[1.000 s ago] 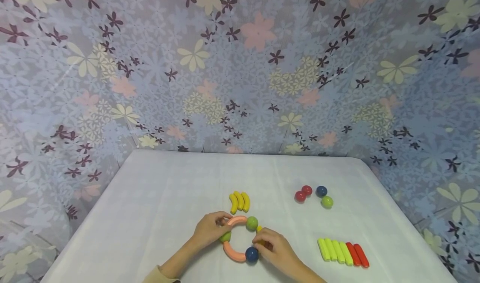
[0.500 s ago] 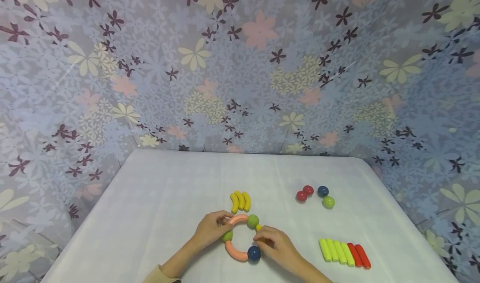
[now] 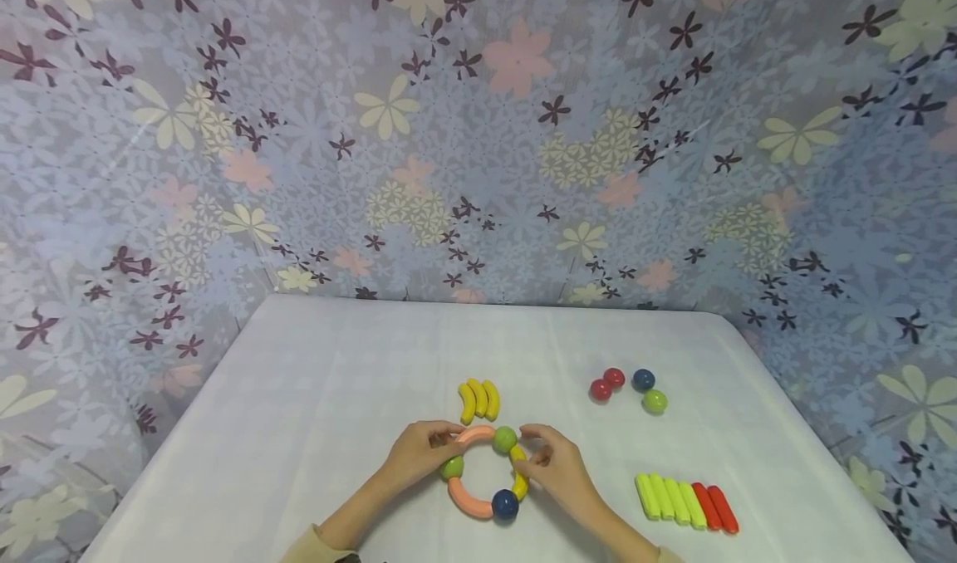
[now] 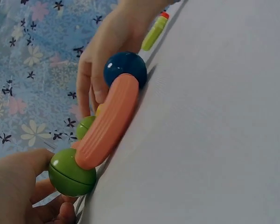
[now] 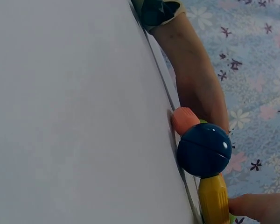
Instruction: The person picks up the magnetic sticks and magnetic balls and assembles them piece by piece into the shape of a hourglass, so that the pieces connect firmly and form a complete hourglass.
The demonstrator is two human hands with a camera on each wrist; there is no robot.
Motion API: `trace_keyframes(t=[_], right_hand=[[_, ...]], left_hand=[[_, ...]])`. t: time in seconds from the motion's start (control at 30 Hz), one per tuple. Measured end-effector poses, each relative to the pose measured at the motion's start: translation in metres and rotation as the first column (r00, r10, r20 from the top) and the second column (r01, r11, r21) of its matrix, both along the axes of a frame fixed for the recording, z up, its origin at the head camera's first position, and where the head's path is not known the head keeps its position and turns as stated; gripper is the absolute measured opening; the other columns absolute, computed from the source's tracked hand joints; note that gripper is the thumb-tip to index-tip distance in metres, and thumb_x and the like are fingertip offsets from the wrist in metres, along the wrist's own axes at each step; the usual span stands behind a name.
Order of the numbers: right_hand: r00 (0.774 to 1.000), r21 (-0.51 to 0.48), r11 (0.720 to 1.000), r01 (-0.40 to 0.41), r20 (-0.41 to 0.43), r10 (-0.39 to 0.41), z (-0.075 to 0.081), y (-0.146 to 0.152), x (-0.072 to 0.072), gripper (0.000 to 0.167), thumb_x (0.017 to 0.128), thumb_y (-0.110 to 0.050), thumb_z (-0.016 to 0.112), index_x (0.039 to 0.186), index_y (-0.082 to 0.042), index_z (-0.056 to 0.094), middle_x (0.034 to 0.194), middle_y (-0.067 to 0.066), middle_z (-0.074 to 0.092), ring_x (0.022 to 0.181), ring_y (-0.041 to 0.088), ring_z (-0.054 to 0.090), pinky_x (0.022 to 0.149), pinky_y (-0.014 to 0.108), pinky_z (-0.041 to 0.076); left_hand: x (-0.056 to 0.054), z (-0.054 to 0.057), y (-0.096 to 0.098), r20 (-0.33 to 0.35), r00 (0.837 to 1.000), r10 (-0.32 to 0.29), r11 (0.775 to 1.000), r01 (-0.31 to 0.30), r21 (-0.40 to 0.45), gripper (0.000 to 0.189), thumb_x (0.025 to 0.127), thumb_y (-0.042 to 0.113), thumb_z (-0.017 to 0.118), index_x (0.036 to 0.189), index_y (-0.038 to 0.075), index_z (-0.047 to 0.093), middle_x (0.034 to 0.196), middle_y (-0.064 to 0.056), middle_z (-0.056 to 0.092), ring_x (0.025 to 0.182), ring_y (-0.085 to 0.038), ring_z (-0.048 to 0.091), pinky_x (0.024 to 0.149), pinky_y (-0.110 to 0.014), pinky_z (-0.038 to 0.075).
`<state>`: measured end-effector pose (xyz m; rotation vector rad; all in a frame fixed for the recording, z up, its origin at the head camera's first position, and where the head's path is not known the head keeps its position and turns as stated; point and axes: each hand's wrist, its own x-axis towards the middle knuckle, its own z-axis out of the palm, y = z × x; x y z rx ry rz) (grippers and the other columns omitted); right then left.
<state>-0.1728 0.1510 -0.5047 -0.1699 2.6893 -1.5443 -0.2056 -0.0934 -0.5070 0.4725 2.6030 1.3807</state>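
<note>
A ring of curved rods and balls lies on the white table. In the head view it has an upper orange curved rod (image 3: 477, 434), a lower orange curved rod (image 3: 469, 501), a yellow curved rod (image 3: 521, 482), two green balls and a dark blue ball (image 3: 504, 505). My left hand (image 3: 419, 457) pinches the upper orange rod, close to the left green ball (image 4: 72, 172). My right hand (image 3: 557, 467) is at the ring's right side. Its thumb touches the yellow rod (image 5: 213, 198), and its other fingers reach toward the upper green ball (image 3: 504, 439).
Several yellow curved rods (image 3: 478, 401) lie just behind the ring. Farther back on the right are two red balls (image 3: 607, 384), a blue ball (image 3: 644, 380) and a green ball (image 3: 655, 401). Lime rods (image 3: 670, 498) and red rods (image 3: 715, 508) lie side by side at the right.
My right hand has moved up along the ring from beside the blue ball, uncovering the yellow curved rod, and its fingers have spread. My left hand keeps its place.
</note>
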Motion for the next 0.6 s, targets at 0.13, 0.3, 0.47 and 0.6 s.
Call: trace_keyframes(t=[0.13, 0.3, 0.47, 0.6], right_hand=[[1.000, 0.008, 1.000, -0.023, 0.019, 0.023, 0.000, -0.001, -0.004, 0.045, 0.077, -0.009, 0.074, 0.120, -0.006, 0.062, 0.117, 0.014, 0.064, 0.065, 0.006, 0.055, 0.055, 0.019, 0.048], [0.999, 0.033, 0.999, -0.038, -0.001, 0.038, 0.002, 0.001, -0.006, 0.043, 0.077, -0.008, 0.073, 0.119, -0.008, 0.063, 0.113, 0.011, 0.065, 0.067, 0.005, 0.054, 0.056, 0.019, 0.048], [1.000, 0.057, 0.998, 0.000, -0.022, 0.001, 0.002, 0.007, -0.008, 0.041, 0.077, -0.007, 0.074, 0.117, -0.007, 0.064, 0.102, 0.008, 0.066, 0.070, 0.006, 0.055, 0.058, 0.018, 0.048], [0.999, 0.073, 0.997, 0.030, -0.016, -0.029, 0.003, 0.015, -0.009, 0.036, 0.078, -0.009, 0.075, 0.112, -0.006, 0.066, 0.090, 0.004, 0.065, 0.072, 0.006, 0.057, 0.064, 0.017, 0.049]], left_hand=[[0.001, -0.001, 0.001, 0.005, 1.000, -0.008, 1.000, 0.008, -0.001, 0.033, 0.087, 0.036, 0.066, 0.110, 0.013, 0.072, 0.093, 0.001, 0.072, 0.082, -0.005, 0.060, 0.069, -0.022, 0.048], [0.002, -0.001, 0.004, -0.016, 0.999, -0.029, 1.000, 0.029, -0.004, 0.038, 0.089, 0.038, 0.064, 0.116, 0.012, 0.069, 0.095, 0.001, 0.072, 0.080, -0.004, 0.057, 0.067, -0.021, 0.046], [0.005, -0.003, 0.003, -0.059, 0.987, -0.147, 0.989, 0.147, -0.004, 0.056, 0.083, 0.039, 0.071, 0.131, 0.013, 0.057, 0.098, 0.004, 0.066, 0.073, -0.002, 0.050, 0.062, -0.018, 0.043], [0.006, -0.006, 0.001, -0.100, 0.974, -0.205, 0.979, 0.203, -0.032, 0.066, 0.078, 0.042, 0.076, 0.135, 0.020, 0.052, 0.097, 0.007, 0.058, 0.079, -0.003, 0.048, 0.065, -0.017, 0.042]])
